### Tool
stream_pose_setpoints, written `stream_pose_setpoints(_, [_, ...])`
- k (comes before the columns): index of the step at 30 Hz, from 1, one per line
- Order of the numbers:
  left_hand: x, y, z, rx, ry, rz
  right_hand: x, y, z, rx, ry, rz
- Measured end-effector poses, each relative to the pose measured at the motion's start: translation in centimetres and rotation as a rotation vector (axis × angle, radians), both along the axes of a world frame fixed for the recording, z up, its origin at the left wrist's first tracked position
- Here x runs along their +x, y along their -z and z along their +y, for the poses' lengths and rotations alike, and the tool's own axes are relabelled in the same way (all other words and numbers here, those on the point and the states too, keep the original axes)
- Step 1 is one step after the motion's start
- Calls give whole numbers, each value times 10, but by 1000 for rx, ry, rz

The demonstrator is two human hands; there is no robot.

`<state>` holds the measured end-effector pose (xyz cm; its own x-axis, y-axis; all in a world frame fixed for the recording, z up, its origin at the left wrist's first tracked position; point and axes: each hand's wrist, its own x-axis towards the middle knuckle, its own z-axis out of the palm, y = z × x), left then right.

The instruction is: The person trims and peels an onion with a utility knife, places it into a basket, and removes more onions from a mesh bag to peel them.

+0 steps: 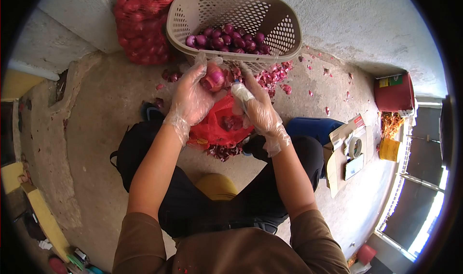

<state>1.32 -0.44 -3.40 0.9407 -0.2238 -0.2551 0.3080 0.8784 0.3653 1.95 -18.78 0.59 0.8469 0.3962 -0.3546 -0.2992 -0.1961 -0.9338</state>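
Observation:
Both of my hands wear clear plastic gloves. My left hand (193, 95) is closed around a red onion (213, 78), with its shiny purple side showing. Close to the right of it is my right hand (259, 111), its thumb wrapped in white tape (242, 92). The right fingers are bent together around something small and partly hidden, with a bit of blue at the thumb tip; I cannot make out what it is. Under the hands lies a red mesh bag (219, 124) with onions and loose skins. Beyond them, a beige perforated basket (193, 11) holds several peeled red onions (229, 39).
A full red mesh sack of onions (144, 28) leans beside the basket. Papery onion skins (277, 75) litter the floor. To the right are a blue container (313, 126), cardboard (335, 165) with a tape roll (355, 147) and a phone-like object (354, 166), and a red bucket (394, 93).

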Motion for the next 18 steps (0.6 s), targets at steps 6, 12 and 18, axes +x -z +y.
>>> stream_pose_setpoints(6, [0, 7, 5, 132, 3, 49, -6, -3, -2, 127, -139, 48])
stream_pose_setpoints(12, [-6, -12, -7, -1, -55, -14, -13, -2, 9, 204, -177, -26])
stream_pose_setpoints(18, [-5, 7, 4, -87, 3, -23, -7, 7, 8, 104, 90, 175])
